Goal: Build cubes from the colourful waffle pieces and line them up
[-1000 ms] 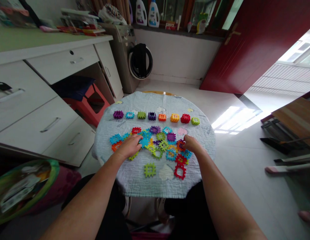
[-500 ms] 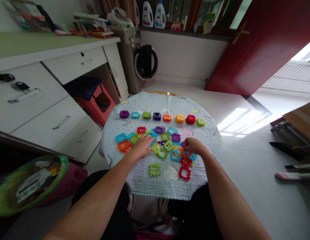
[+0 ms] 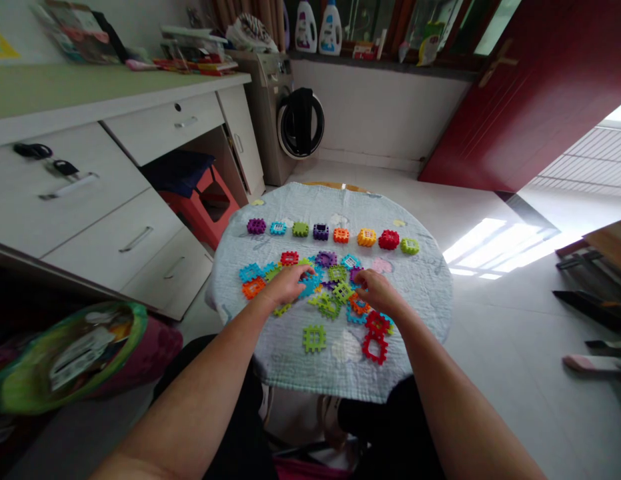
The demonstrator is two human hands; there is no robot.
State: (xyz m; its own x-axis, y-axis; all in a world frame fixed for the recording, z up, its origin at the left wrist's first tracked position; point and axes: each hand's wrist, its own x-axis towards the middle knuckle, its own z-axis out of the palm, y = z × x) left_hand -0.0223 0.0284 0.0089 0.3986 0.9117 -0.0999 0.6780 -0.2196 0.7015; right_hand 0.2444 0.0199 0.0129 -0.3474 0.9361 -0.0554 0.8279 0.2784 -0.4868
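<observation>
OK, loose toothed pieces (image 3: pixel 343 292) on the cloth-covered surface (image 3: pixel 290 360), near side of the block row (image 3: pixel 321 231).
Left hand (image 3: pixel 286 284): grip part-curled at blue piece (image 3: pixel 309 287), hold unclear. Right hand (image 3: pixel 378 289): grip bent inward by purple piece (image 3: pixel 356 273), can't tell if pinched.

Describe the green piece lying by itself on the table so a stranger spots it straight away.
Find the pale blue cloth covering the table. On it, come from the jumbled plastic pieces toward the person's lap. There lies a flat green square with toothed edges and a crossed window, bare cloth all around it, unlike those jumbled pieces.
</observation>
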